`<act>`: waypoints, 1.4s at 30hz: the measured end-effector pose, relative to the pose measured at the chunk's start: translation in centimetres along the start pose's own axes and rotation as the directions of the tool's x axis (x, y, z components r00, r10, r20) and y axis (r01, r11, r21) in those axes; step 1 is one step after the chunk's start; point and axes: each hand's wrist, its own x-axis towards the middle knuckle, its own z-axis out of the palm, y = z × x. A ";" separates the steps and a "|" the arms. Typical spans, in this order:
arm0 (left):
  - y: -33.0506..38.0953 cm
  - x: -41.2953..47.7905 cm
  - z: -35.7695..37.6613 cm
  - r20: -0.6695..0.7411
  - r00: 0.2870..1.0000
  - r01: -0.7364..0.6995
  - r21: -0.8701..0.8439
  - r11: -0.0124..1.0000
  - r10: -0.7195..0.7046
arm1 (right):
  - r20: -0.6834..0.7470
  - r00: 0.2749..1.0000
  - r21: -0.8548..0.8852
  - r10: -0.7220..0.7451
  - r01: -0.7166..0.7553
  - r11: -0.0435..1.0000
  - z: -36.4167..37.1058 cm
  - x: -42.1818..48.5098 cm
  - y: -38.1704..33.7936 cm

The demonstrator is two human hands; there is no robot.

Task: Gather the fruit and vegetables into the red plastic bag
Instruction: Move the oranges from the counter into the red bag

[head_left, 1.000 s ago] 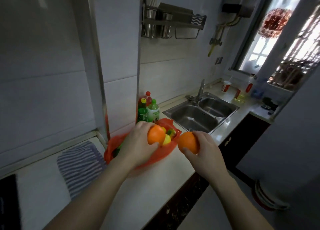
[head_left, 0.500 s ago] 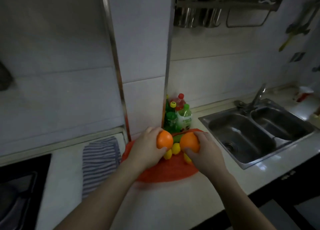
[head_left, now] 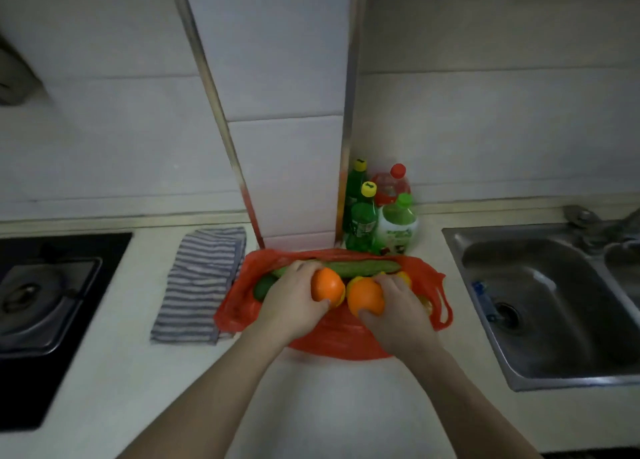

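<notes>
I see the left hand (head_left: pixel 294 302) curled round a smooth, round orange (head_left: pixel 327 287) and the right hand (head_left: pixel 398 316) gripping a second orange (head_left: pixel 365 301) — both held over the crinkled red plastic bag (head_left: pixel 339 344), which lies open at the back edge of the pale counter (head_left: pixel 311 406). A long cucumber (head_left: pixel 360 268) lies inside. The plastic bottles (head_left: pixel 396 223) behind it (green, yellow and red caps) carry labels too blurred to read.

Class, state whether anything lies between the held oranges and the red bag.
Nothing visible does. The left hand grips one orange, the right hand the other orange, both over the open red bag beside a cucumber.
</notes>
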 end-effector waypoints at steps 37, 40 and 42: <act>-6.1 1.8 8.6 0.174 0.983 0.070 -0.020 0.997 -0.065 | 0.275 0.956 -0.104 -0.104 0.137 0.985 8.5 3.1 3.1; -6.3 1.8 8.6 0.173 0.983 0.064 -0.025 0.998 -0.059 | 0.279 0.954 -0.103 -0.109 0.142 0.985 8.4 3.2 3.0; -6.3 1.9 8.5 0.179 0.982 0.064 -0.023 0.998 -0.059 | 0.272 0.956 -0.096 -0.110 0.141 0.985 8.4 3.2 2.9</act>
